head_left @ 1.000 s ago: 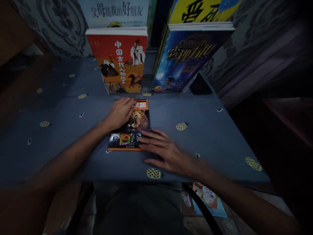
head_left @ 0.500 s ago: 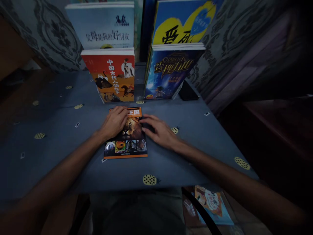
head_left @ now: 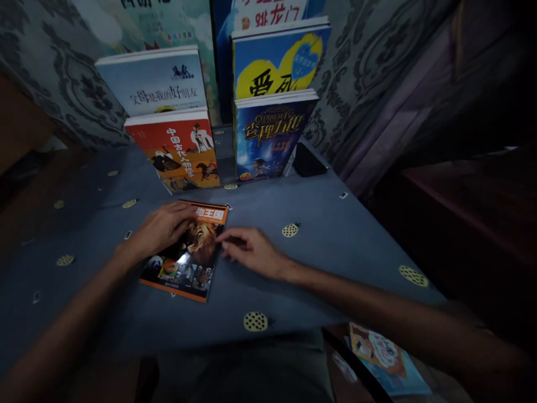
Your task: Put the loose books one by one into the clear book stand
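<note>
A small animal book [head_left: 201, 246] lies flat and slightly turned on the cloth-covered table, its dark cover showing a lion's head, an orange strip and a row of small animal pictures. My left hand [head_left: 161, 226] rests over its upper left part, fingers stretched out, hiding part of the title. My right hand [head_left: 255, 252] is at the right edge of the book, index finger reaching to the cover edge and thumb a little apart below it; the other fingers are curled and partly hidden.
Behind stand a red book [head_left: 176, 151] and a dark blue book [head_left: 271, 140], with a pale blue book [head_left: 155, 84] and a yellow-and-blue book [head_left: 277, 64] behind them. A black flat object [head_left: 309, 160] lies at right. Another book [head_left: 388, 358] lies below the table.
The book has turned clockwise, its lower end swinging left, with both hands following it. My right thumb and index finger are closer together. The view has also shifted.
</note>
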The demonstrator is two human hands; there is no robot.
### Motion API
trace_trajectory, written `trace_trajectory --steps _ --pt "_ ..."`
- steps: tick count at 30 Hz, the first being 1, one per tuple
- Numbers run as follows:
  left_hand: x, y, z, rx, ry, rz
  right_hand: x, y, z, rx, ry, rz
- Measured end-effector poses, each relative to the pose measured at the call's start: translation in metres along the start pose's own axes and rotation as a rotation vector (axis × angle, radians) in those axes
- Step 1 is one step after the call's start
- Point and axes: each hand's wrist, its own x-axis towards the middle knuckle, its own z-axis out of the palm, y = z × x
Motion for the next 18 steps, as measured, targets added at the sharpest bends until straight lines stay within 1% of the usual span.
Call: trace_trajectory --steps 2,3,5,7,9,12,14,16,18 --pt "0.002 0.025 0.002 0.065 -0.016 -0.138 0.014 0.006 -0.012 -0.194 0.172 -0.086" --pt "0.004 0.039 0.006 0.102 -0.015 -0.202 0.023 0.009 -0.019 -0.278 0.222 -0.14" --pt "0.006 0.066 0.016 0.195 0.013 -0.27 0.041 0.016 -0.031 -0.399 0.259 -0.218" --pt "0.005 0.08 0.024 0.246 -0.008 -0.294 0.052 0.021 -0.039 -0.439 0.244 -0.223" --pt "-0.002 0.08 0.022 0.245 -0.062 -0.264 0.056 0.024 -0.039 -0.403 0.21 -0.208" --pt "-0.016 0.063 0.008 0.174 -0.166 -0.133 0.051 0.022 -0.035 -0.279 0.131 -0.192" --pt "-0.021 0.056 -0.001 0.142 -0.201 -0.079 0.047 0.019 -0.033 -0.222 0.085 -0.188" --pt "-0.019 0.057 -0.004 0.154 -0.194 -0.098 0.044 0.017 -0.032 -0.201 0.072 -0.193" --pt "-0.011 0.066 -0.001 0.222 -0.144 -0.168 0.043 0.016 -0.032 -0.199 0.075 -0.199"
